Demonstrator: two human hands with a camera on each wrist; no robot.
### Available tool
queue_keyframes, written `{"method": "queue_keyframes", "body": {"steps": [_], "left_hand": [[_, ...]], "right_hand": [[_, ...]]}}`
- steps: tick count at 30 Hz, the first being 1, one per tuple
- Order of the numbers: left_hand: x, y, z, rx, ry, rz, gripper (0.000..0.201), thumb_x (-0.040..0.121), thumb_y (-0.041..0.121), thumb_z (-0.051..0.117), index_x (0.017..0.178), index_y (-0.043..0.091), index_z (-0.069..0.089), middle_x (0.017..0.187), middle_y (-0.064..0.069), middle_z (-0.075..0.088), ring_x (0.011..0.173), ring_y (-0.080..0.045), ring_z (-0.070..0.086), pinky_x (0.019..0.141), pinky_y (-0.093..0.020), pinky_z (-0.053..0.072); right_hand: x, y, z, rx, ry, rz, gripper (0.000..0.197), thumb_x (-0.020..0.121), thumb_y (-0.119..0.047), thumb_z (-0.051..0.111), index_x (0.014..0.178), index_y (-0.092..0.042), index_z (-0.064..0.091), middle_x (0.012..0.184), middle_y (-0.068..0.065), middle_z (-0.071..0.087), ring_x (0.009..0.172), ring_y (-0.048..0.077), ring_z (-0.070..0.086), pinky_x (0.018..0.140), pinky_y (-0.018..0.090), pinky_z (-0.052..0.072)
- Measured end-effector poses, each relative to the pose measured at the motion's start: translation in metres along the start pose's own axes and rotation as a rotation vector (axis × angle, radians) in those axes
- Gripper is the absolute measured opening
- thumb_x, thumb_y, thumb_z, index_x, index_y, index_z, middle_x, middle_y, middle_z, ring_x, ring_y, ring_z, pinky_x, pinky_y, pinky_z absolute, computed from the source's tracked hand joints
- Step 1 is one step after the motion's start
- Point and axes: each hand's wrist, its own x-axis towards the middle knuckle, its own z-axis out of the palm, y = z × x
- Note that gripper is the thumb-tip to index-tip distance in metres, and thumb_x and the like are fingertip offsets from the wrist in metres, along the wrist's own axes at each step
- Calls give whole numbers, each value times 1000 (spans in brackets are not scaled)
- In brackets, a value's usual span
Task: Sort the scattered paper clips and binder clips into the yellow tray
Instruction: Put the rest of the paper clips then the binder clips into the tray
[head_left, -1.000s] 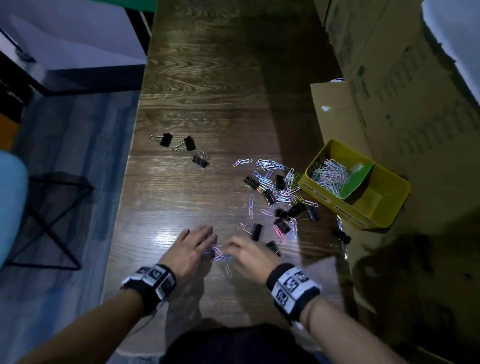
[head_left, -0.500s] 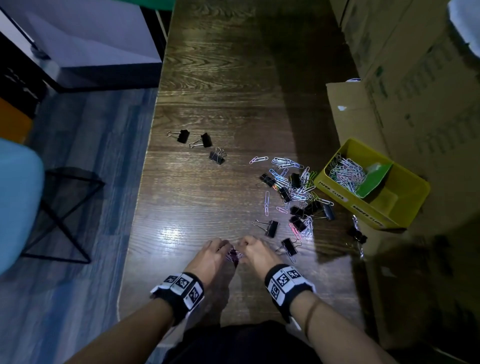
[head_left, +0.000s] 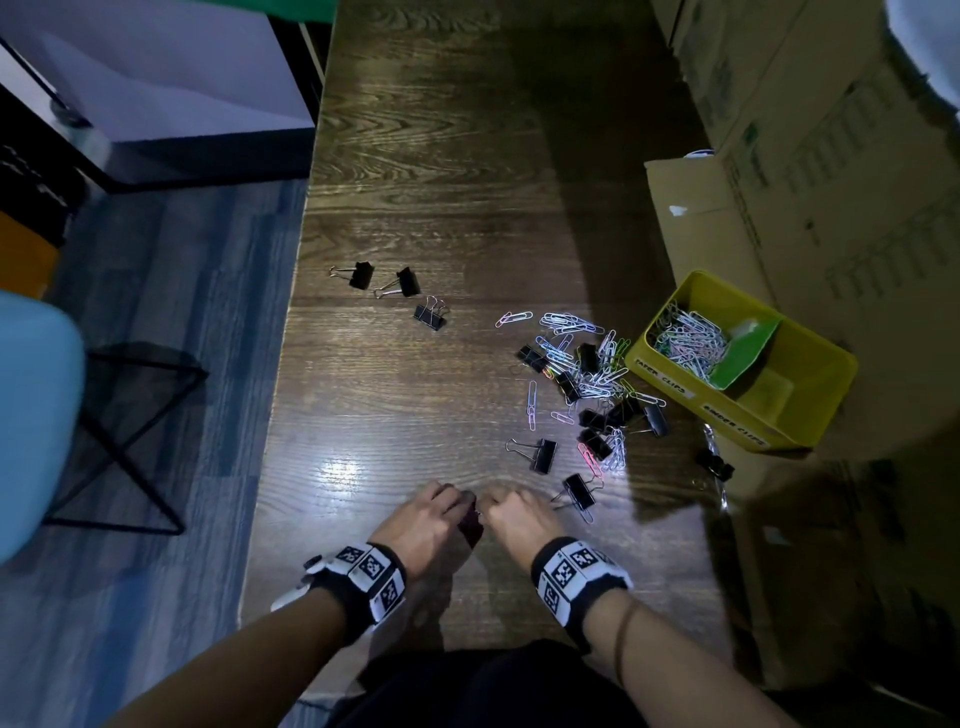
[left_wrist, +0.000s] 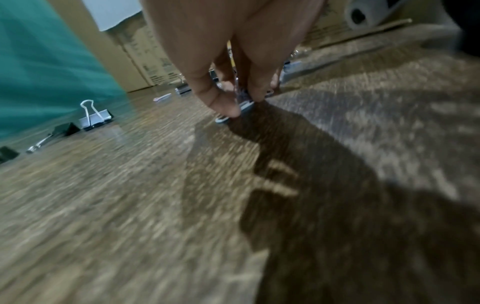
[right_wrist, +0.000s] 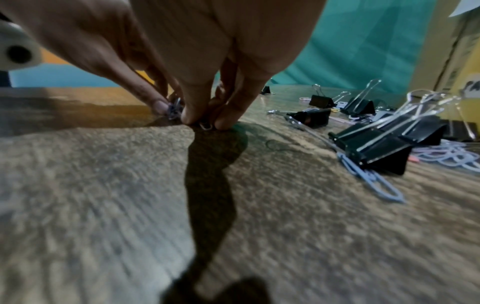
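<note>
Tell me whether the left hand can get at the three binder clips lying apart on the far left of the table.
Probably yes. The three binder clips lie on bare table ahead of the left hand with nothing between. But that hand is pinching paper clips with the right hand, so it must let go first.

Hands: two, left (head_left: 423, 519), right (head_left: 519, 522)
Tray (head_left: 810, 415): one
Binder clips apart at left (head_left: 402, 283): three
Paper clips (head_left: 582, 364): too many to count
</note>
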Motion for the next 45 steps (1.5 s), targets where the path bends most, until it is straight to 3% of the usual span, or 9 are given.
{"method": "queue_keyframes", "body": {"steps": [6, 11, 16, 24, 29, 33, 37, 41, 45], "left_hand": [[3, 2, -6, 53, 48, -13, 32, 80, 26, 39, 89, 13, 66, 84, 2, 65, 72, -13, 58, 66, -20, 50], [5, 7, -15, 169, -88, -63, 31, 75, 22, 34, 76, 18, 65, 72, 6, 60, 63, -9, 54, 57, -17, 47], [7, 8, -9, 126, -196, -108, 65, 79, 22, 2, 123, 3, 45, 117, -14, 50, 104, -31, 48, 85, -40, 45], [9, 1, -16, 43, -157, -62, 33, 91, 25, 38, 114, 7, 52, 110, -9, 57, 95, -24, 52, 84, -34, 47], [5, -7, -36, -261, -151, -180, 31, 93, 21, 38, 122, 10, 44, 111, -10, 54, 98, -25, 53, 85, -32, 42], [-6, -16, -36, -715, 48, -382, 15, 85, 26, 40, 80, 21, 53, 76, -3, 59, 67, -14, 51, 64, -26, 39], [-10, -15, -38, -1491, 313, -657, 9, 52, 20, 45, 45, 16, 48, 46, -5, 44, 39, -15, 37, 40, -19, 21], [-16, -2, -56, -2013, 473, -529, 5, 47, 17, 38, 43, 14, 40, 45, -6, 33, 43, -12, 27, 43, -17, 14], [-11, 4, -66, -2201, 584, -453, 20, 56, 16, 27, 42, 11, 40, 44, -7, 36, 42, -13, 27, 41, -11, 20]], "right_hand": [[-5, -4, -2, -90, 1, -83, 37, 85, 12, 40, 121, 8, 47, 121, 26, 52, 111, 39, 53, 94, 46, 44], [-8, -8, 1, -84, 16, -51, 41, 84, 15, 40, 125, 8, 43, 122, 27, 50, 112, 38, 52, 95, 44, 45], [-11, -12, -1, -24, 27, 16, 45, 83, 16, 37, 126, 5, 41, 126, 25, 46, 118, 36, 47, 99, 42, 41], [-13, -16, -1, -81, 72, 15, 57, 75, 15, 10, 125, 7, 38, 125, 28, 44, 116, 38, 47, 95, 45, 42], [-9, -4, 3, 56, 11, 30, 38, 91, 7, 36, 128, 3, 42, 128, 23, 49, 118, 36, 49, 97, 42, 40], [-5, 2, 7, 146, 5, 11, 28, 94, -3, 40, 119, 2, 52, 123, 22, 53, 115, 38, 49, 93, 44, 39], [-2, 5, 10, 330, 36, 19, 27, 91, -3, 42, 116, -5, 53, 119, 16, 53, 108, 31, 54, 90, 34, 41], [-4, 16, -1, 823, 103, 54, 18, 93, -16, 52, 81, -29, 51, 79, -9, 55, 68, 4, 50, 67, 20, 36], [-5, 15, -13, 1428, 34, 61, 8, 78, -6, 53, 74, -13, 54, 64, 1, 59, 49, 6, 45, 48, 17, 33]]}}
